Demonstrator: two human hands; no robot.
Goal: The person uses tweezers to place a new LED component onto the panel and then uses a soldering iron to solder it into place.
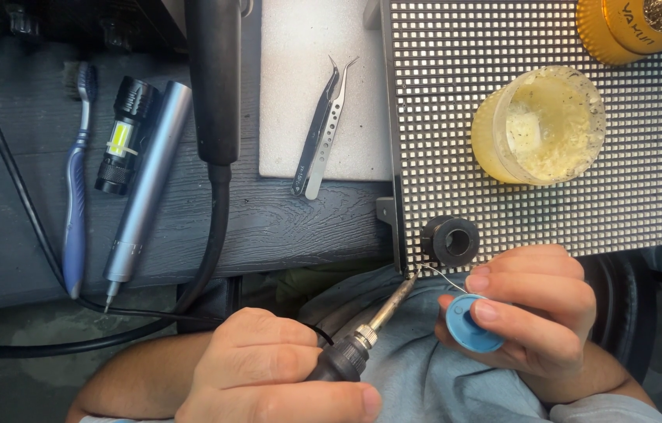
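Here the left hand [268, 368] is closed around the dark handle of a soldering iron [362, 337], whose tip meets the lower left corner of the LED panel [534, 157]. The right hand [526, 313] pinches a blue solder spool [468, 323] between thumb and fingers, and a thin solder wire [440, 276] runs from it to the same corner, touching or almost touching the tip. That corner sits right at the near edge of the dark worktop [284, 219], so both hands work off the edge, above a grey cloth on the lap.

Just beside the joint, a small black cylinder [450, 239] stands on the panel, close to the wire. Farther up the panel sit a yellow flux jar [541, 125] and an orange tip-cleaner tin [636, 27], well apart from the hands. To the left lie 2 tweezers [321, 129] on a pale mat [307, 86], a thick black cable [217, 227], a silver pen-shaped tool [147, 180], a small black torch [123, 137] and a blue toothbrush [76, 180].
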